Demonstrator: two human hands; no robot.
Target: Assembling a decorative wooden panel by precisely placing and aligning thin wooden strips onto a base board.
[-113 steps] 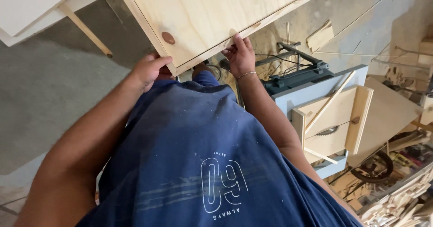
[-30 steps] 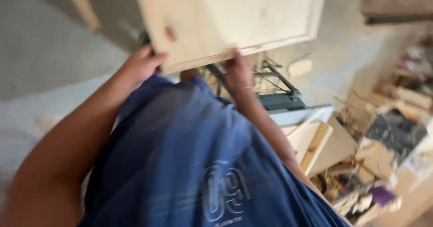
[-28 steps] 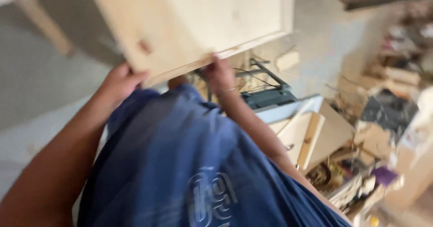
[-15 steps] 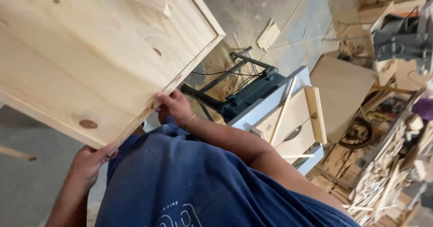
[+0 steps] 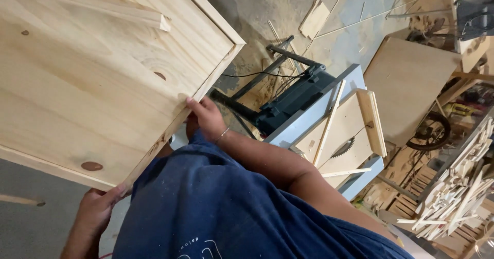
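Carrying a large pine panel (image 5: 98, 79) through a woodworking shop, a person grips it by its framed lower edge, the board tilted up and filling the upper left of the view; a thin wooden strip (image 5: 108, 12) is fixed across its face and dark knots dot the grain; the left hand (image 5: 98, 212) is wrapped around the panel's near corner at lower left, fingers closed on the edge, while the right hand (image 5: 206, 117) clasps the same edge farther along, thumb on the face and fingers curled beneath; the step in hand looks like lifting and moving the panel, and any next move would call for keeping both grips firm and the far corner clear of the machinery just beyond; to the right of the hands stands a table saw (image 5: 329, 125) on a dark folding stand, its toothed blade showing through a wooden sled (image 5: 350, 130) lying on top; beyond it a plain board (image 5: 406, 84) leans over the sawdust-strewn concrete floor (image 5: 288, 7); at far right a heap of offcuts (image 5: 453, 197) is stacked.
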